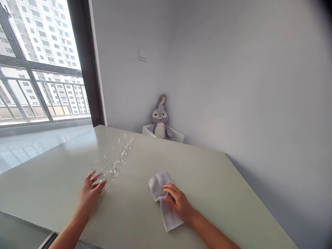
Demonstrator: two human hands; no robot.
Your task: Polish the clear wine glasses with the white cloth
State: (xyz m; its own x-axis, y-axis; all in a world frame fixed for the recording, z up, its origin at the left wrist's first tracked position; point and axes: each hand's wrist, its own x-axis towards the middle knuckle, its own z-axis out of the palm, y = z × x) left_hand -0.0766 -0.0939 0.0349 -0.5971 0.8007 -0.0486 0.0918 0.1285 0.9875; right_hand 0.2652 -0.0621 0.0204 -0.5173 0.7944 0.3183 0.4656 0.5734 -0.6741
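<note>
Several clear stemmed glasses stand upright in a row on the pale table point(129, 207). My left hand point(92, 186) is at the nearest glass point(99, 165), its fingers curled round the lower bowl and stem. Behind it is a second glass point(113, 172), with the others running back toward the wall. A light grey-white cloth point(158, 183) lies crumpled and partly folded right of the glasses. Over the cloth's right side is my right hand point(177, 202), fingers bent and apart, touching or just above it; it does not grip the fabric.
Beyond the table's far edge, a grey plush toy point(160, 121) sits in a white perforated basket point(177, 136) in the wall corner. A window point(41, 69) is at the left, and a wall switch point(142, 54) is above.
</note>
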